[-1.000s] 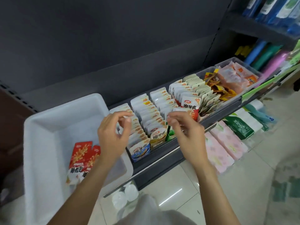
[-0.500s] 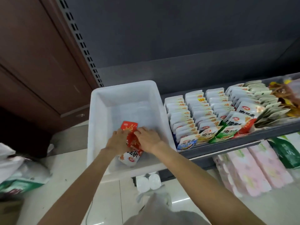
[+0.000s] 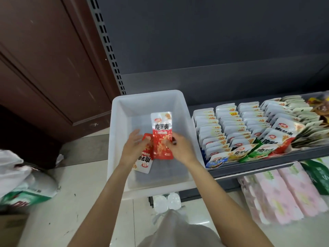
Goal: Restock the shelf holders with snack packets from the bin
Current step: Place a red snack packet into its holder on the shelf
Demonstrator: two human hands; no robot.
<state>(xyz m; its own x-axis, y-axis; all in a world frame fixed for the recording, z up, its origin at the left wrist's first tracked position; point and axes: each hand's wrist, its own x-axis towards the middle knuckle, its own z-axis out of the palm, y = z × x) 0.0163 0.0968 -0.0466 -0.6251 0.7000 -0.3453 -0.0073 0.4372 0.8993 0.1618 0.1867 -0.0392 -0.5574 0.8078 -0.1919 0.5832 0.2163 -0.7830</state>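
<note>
Both hands are over the white bin [image 3: 147, 98]: the right hand [image 3: 179, 148] has its grip pinched on an upright red-and-white packet [image 3: 162, 134], the left hand [image 3: 132, 148] grips a second packet [image 3: 144, 163] turned upside down just beside it. The shelf holders [image 3: 249, 129] on the right stand packed with packet rows.

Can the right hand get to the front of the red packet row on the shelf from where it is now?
Probably yes: the right hand pinches a red-and-white packet over the white bin, and nothing visible stands between it and the red packet row.
</note>
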